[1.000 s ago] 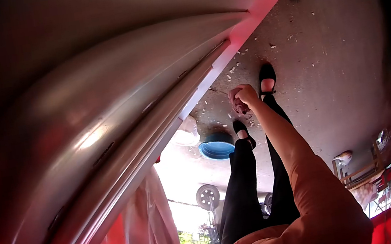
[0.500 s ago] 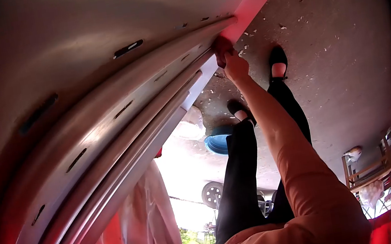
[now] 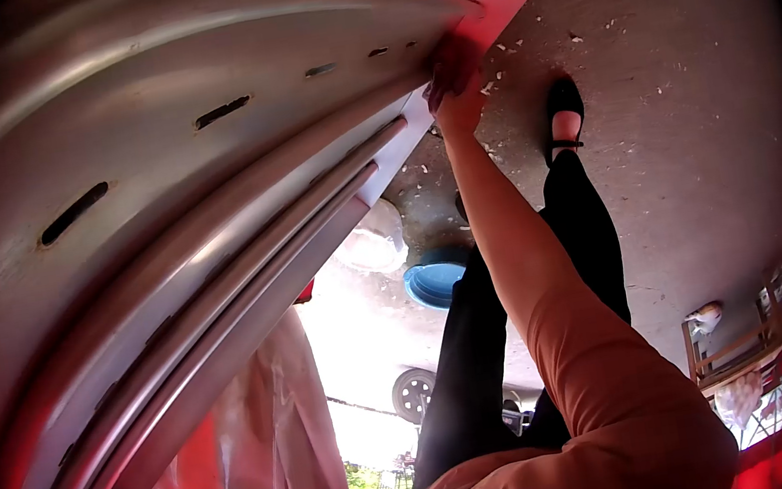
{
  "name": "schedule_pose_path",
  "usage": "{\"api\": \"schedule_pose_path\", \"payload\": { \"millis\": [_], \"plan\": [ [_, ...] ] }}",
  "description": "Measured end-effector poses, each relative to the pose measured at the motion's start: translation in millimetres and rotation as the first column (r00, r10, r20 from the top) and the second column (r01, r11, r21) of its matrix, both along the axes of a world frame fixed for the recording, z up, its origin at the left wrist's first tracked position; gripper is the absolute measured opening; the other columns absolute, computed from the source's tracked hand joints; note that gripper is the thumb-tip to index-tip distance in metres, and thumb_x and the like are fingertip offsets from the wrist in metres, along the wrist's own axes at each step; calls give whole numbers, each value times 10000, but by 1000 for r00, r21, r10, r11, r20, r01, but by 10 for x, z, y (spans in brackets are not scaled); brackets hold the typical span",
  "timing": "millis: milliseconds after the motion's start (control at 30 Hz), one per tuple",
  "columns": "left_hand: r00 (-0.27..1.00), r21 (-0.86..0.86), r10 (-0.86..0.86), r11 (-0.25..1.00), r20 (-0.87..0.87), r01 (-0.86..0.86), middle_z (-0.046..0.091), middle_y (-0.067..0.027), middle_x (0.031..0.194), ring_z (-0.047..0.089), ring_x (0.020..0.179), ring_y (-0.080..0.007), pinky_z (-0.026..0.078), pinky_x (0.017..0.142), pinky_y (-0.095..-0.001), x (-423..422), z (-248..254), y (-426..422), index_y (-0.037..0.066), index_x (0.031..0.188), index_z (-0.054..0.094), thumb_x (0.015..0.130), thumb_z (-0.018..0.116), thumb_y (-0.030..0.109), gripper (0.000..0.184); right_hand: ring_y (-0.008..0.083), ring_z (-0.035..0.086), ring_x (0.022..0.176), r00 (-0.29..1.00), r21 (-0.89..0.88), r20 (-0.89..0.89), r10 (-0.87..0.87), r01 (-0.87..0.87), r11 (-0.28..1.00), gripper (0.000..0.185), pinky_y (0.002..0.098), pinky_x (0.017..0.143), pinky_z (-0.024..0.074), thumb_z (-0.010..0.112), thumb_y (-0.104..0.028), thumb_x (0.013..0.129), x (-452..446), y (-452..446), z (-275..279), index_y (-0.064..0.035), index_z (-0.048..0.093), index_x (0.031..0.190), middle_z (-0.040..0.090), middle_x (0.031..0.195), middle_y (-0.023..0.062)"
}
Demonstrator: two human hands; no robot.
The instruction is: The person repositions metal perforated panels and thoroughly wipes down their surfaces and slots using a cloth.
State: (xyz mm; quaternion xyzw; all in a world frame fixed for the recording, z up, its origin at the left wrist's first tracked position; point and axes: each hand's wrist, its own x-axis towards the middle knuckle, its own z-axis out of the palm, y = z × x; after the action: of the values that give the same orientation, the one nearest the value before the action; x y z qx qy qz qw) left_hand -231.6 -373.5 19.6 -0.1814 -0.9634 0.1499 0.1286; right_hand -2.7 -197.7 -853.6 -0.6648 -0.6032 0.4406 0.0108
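Dark reddish cloth (image 3: 454, 55) held in right hand (image 3: 460, 111), grip closed round it, at edge of slotted metal shutter (image 3: 144, 145); blue basin (image 3: 434, 286) seen past shutter.

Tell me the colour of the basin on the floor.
The basin is blue, best seen in the head view.

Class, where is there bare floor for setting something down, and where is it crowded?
Widest: the floor right of the black shoe, down to the wooden frame. Narrower: the gap between the right forearm and right trouser leg. Crowded: where the right hand holds a cloth at the metal panel, and where the left trouser leg overlaps the blue basin.
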Motion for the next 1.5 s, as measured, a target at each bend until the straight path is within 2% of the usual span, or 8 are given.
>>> {"api": "schedule_pose_path", "payload": {
  "millis": [133,300,500,667,733,867,1000,1500],
  "plan": [
    [1000,-11,1,1000,4,-1,595,-195,1265,596,1116,-277,459,955,-367,-79,-36,-10,-36,1341,496,967,585,215,459,433,631,966,927,-311,282,246,-154,938,545,499,823,521,574,-285,855,-82,-593,448,-136,463,1368,568,1153,231],
    [1000,-4,15,1000,-5,-15,605,-189,1256,603,1106,-272,463,949,-364,-64,-14,-100,-32,1335,507,967,587,223,455,393,646,938,288,-530,-129,949,-829,179,483,476,856,513,627,-293,838,1015,-828,-138,-136,536,1286,600,1154,205],
    [1000,24,13,1000,-29,-13,617,-182,1244,612,1094,-266,468,941,-360,-51,-20,-244,-28,1328,519,967,589,233,451,396,636,984,905,-135,-208,372,-403,905,461,477,827,514,666,-224,787,727,-607,382,-141,587,1234,655,1032,196],
    [999,18,-19,1000,-43,20,627,-177,1235,619,1084,-261,471,935,-356,-80,-24,-196,-24,1322,530,967,591,242,448,335,665,893,737,-781,-314,599,-559,278,464,443,789,531,689,-180,774,319,-442,368,-128,596,1225,666,938,195],
    [998,21,-32,999,-47,33,631,-174,1231,622,1080,-259,473,933,-355,-78,22,-199,-22,1320,534,967,591,245,447,278,673,901,305,-438,-481,822,-896,76,510,390,771,536,723,-136,742,322,-110,560,-115,614,1240,687,998,184],
    [993,42,-63,997,-99,67,639,-170,1223,628,1072,-256,476,928,-353,-37,166,-195,-19,1316,543,967,593,252,444,261,659,967,833,-833,-549,-68,-539,123,496,403,829,540,680,-85,825,890,563,1034,-66,550,1303,662,1132,128],
    [980,48,-105,992,-168,114,647,-166,1216,634,1064,-252,479,924,-350,-35,355,13,-16,1311,551,967,594,259,442,262,602,1120,710,-774,-395,-583,-599,-205,660,413,927,515,648,-136,899,1262,1809,2622,-46,330,1471,563,1296,169],
    [935,80,-349,932,-56,353,561,-149,1336,545,1214,-346,454,1004,-408,415,-24,1817,67,1387,494,775,634,-53,639,422,498,1237,451,-755,-472,-757,-650,83,594,600,964,463,593,-466,903,1196,3809,5758,-5,480,1261,465,1361,253]
  ]
}}
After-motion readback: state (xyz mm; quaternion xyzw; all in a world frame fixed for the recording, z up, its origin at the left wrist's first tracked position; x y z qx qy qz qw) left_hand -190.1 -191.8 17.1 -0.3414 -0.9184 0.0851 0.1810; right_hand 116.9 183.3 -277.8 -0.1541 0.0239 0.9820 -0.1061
